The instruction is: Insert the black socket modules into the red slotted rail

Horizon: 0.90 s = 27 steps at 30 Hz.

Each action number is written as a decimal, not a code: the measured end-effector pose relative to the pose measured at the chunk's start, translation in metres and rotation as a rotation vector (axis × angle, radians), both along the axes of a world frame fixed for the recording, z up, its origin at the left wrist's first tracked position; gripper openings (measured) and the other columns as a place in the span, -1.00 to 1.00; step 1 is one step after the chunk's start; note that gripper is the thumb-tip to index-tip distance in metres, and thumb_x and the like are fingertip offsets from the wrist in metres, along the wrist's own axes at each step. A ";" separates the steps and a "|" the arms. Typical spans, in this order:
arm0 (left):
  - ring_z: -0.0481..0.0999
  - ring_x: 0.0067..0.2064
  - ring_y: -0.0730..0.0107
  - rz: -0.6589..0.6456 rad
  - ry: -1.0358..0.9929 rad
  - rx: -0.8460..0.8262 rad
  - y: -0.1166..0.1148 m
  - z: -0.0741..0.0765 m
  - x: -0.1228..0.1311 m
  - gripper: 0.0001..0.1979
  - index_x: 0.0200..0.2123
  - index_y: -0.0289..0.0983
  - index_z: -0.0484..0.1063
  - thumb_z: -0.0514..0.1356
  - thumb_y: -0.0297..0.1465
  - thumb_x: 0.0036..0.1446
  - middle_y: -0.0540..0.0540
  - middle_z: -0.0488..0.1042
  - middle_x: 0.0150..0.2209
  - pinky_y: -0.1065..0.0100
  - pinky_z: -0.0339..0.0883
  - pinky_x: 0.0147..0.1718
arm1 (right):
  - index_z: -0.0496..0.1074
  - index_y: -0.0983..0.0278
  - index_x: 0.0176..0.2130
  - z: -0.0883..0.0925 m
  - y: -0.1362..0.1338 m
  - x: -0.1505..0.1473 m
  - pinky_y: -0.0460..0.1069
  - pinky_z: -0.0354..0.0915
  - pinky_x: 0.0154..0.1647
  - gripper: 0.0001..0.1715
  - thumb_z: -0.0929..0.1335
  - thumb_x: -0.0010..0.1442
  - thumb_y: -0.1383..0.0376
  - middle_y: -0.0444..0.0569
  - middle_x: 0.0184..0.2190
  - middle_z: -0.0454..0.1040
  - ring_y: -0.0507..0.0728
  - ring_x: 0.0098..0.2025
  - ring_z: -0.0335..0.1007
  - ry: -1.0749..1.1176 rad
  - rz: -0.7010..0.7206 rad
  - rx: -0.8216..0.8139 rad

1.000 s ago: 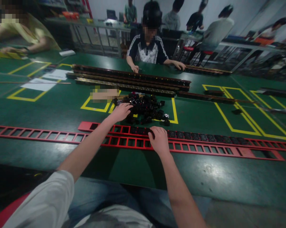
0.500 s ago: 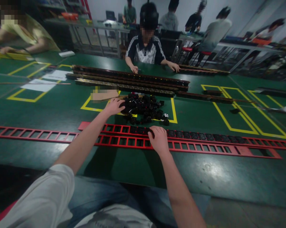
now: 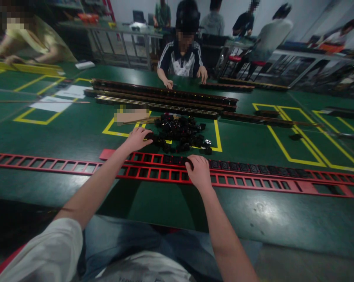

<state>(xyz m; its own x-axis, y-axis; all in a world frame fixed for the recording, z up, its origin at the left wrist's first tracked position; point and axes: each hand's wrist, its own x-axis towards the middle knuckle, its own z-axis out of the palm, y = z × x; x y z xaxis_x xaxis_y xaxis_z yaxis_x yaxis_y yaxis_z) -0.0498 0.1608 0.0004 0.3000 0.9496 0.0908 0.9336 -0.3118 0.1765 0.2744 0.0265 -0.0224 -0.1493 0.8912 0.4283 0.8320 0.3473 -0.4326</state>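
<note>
My left hand is at the near left edge of a pile of small black parts, its fingers closed around a dark part at the fingertips. Lower down, my right hand rests on the upper red slotted frame, fingers curled over a black square part seated in or lying on it. Black square parts fill a row of the slots to the right of that hand, and a couple sit to its left. Slots farther left are bare. A second red frame lies closer to me, alongside.
Long dark rails lie across the green table beyond the pile. Cardboard and white papers are at the left. Opposite sits a co-worker with both hands at the rails; another person works far left.
My left hand has drawn back slightly from the pile with a dark part at its fingertips. My right hand stays on the frame. The co-worker opposite has brought one hand inward.
</note>
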 end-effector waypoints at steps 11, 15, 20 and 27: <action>0.30 0.23 -0.22 0.058 0.141 -0.020 -0.015 0.009 -0.001 -0.44 0.23 -0.13 0.39 0.24 -0.06 0.23 -0.27 0.44 0.11 -0.25 0.06 0.27 | 0.53 0.26 -0.04 0.002 0.000 -0.001 0.24 0.25 0.19 -0.75 0.31 0.35 0.29 0.10 -0.03 0.59 0.29 0.06 0.42 0.009 -0.006 -0.011; 0.29 0.25 -0.17 0.070 0.089 0.040 -0.016 0.007 0.003 -0.63 0.01 -0.16 0.47 0.29 -0.13 0.20 -0.23 0.46 0.07 -0.33 -0.11 0.34 | 0.53 0.26 -0.04 0.001 0.000 0.000 0.24 0.25 0.19 -0.75 0.32 0.35 0.28 0.09 -0.02 0.59 0.29 0.06 0.42 0.009 -0.004 -0.028; 0.27 0.24 -0.18 0.083 -0.064 0.147 -0.032 0.014 0.001 -0.64 0.00 -0.18 0.44 0.33 -0.23 0.16 -0.24 0.39 0.11 -0.21 0.14 0.25 | 0.53 0.25 -0.04 0.001 0.000 0.000 0.24 0.25 0.19 -0.75 0.31 0.35 0.28 0.09 -0.02 0.58 0.29 0.06 0.42 0.011 -0.002 -0.033; 0.47 0.06 0.12 -0.007 -0.402 0.110 -0.081 0.017 0.015 -0.64 0.06 -0.20 0.40 0.26 -0.35 0.19 -0.14 0.41 0.03 0.12 0.39 0.12 | 0.53 0.25 -0.04 0.004 0.000 0.000 0.23 0.25 0.19 -0.74 0.31 0.35 0.29 0.10 -0.02 0.59 0.29 0.06 0.43 0.013 0.004 -0.031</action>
